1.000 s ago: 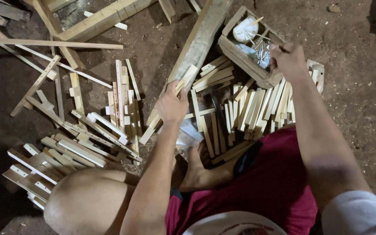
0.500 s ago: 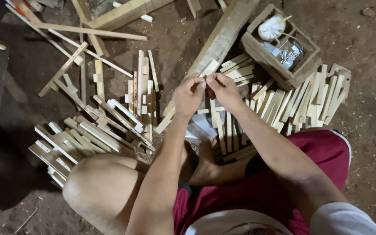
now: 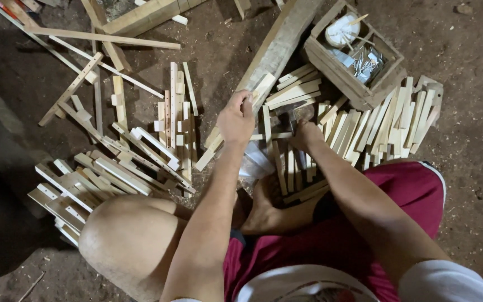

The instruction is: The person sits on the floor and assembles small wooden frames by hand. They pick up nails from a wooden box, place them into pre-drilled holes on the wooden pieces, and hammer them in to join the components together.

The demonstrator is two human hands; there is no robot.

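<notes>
Knee (image 3: 132, 235): bare and bent, nearest the camera at lower left.
Shorts (image 3: 364, 223): dark red, over the lap at lower right.
Foot (image 3: 261, 210): bare, tucked in between the two forearms.
Left hand (image 3: 237, 118): fingers curled shut on the end of a slat (image 3: 255, 95), at the near edge of the plank.
Right hand (image 3: 306, 136): down on the sticks (image 3: 286, 162) lying before the foot, fingers bent around something dark; what it is cannot be told.
Left pile (image 3: 113, 168): notched wooden strips scattered beside the knee, well apart from both hands.
Right pile (image 3: 387, 126): pale cut strips fanned out just beyond the right hand.
Plank (image 3: 280, 45): long, grey, running from the left hand toward the top edge.
Box (image 3: 356, 56): wooden, beside the plank at upper right, holding nails and a white lump.
Floor (image 3: 476, 140): dark packed dirt.
</notes>
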